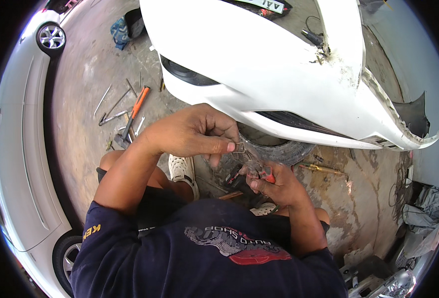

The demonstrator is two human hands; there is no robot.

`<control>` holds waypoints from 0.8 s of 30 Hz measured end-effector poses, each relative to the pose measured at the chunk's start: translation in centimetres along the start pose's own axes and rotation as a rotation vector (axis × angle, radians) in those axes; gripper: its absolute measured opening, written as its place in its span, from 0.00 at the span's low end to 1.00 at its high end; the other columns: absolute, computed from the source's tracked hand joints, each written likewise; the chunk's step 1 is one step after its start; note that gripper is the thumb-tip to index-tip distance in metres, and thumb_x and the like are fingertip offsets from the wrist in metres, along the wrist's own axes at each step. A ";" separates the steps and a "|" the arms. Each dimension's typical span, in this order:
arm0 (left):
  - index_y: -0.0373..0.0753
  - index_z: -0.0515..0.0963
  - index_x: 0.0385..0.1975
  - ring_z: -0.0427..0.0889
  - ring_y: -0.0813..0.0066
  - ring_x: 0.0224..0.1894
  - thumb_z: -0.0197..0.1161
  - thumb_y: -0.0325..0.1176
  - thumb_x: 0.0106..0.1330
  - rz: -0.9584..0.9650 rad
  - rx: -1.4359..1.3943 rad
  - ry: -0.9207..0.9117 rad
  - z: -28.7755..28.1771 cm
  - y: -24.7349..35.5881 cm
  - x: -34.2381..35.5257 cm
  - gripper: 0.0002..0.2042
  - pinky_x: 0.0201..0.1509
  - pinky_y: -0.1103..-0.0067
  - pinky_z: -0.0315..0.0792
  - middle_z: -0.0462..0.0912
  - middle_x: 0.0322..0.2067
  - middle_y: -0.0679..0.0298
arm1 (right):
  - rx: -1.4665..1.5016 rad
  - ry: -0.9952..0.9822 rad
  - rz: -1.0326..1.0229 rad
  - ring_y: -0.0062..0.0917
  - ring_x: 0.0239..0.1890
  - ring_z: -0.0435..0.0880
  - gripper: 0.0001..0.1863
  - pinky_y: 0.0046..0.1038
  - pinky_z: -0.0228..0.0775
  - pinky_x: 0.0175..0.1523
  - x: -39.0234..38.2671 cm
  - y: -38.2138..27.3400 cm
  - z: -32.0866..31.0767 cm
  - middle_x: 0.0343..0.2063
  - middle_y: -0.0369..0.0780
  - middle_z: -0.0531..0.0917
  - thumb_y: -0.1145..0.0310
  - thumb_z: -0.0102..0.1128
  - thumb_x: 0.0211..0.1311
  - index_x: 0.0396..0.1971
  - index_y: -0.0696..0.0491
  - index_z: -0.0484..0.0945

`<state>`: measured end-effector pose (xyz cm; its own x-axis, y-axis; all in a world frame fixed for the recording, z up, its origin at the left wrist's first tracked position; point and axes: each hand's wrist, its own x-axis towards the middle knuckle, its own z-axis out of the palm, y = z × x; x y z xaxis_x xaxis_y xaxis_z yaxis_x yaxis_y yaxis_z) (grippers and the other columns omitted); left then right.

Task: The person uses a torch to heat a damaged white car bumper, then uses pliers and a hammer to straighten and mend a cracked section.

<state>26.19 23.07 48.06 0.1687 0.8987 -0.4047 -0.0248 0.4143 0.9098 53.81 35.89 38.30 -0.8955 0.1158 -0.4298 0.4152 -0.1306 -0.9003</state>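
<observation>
My left hand (202,131) is closed, pinching a small piece of thin bent wire (239,148) between thumb and fingers. Just below and to the right, my right hand (274,185) grips pliers with red handles (268,175). Their jaws point up toward the wire; whether they touch it I cannot tell. Both hands are in front of a large white car bumper (259,64), whose upper right part is cracked and rough. Under the bumper's near edge lies a worn tyre (296,153).
On the concrete floor at the left are an orange-handled hammer (139,104) and several metal tools. A tool with a yellow handle (324,169) lies right of the tyre. A silver car (23,134) stands far left; a blue patterned bag (121,32) sits behind. Car parts (401,285) crowd the lower right.
</observation>
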 end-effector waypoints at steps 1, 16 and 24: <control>0.31 0.84 0.43 0.87 0.81 0.31 0.66 0.27 0.74 0.032 0.026 0.010 0.1 -0.2 0.1 0.06 0.35 0.82 0.78 0.86 0.30 0.67 | -0.012 -0.004 0.000 0.21 0.45 0.87 0.20 0.28 0.79 0.54 0.0 0.0 0.0 0.43 0.41 0.91 0.66 0.71 0.70 0.58 0.58 0.84; 0.33 0.87 0.43 0.90 0.57 0.38 0.67 0.23 0.61 0.497 0.673 0.189 0.3 0.2 -0.1 0.11 0.42 0.68 0.81 0.90 0.36 0.55 | 0.200 -0.070 0.048 0.19 0.36 0.83 0.17 0.27 0.77 0.44 -0.3 -0.6 0.4 0.35 0.37 0.87 0.69 0.71 0.69 0.54 0.59 0.84; 0.35 0.86 0.44 0.89 0.59 0.44 0.74 0.34 0.65 0.722 1.234 0.227 0.9 6.1 0.5 0.12 0.47 0.68 0.83 0.90 0.41 0.58 | -0.160 0.274 0.012 0.20 0.42 0.85 0.22 0.26 0.78 0.51 -3.0 -5.3 -0.2 0.41 0.36 0.88 0.68 0.71 0.69 0.60 0.57 0.83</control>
<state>26.99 25.87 53.46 0.3268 0.9059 0.2693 0.8339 -0.4105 0.3690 54.30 36.39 44.29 -0.8225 0.3793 -0.4238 0.4654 0.0207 -0.8849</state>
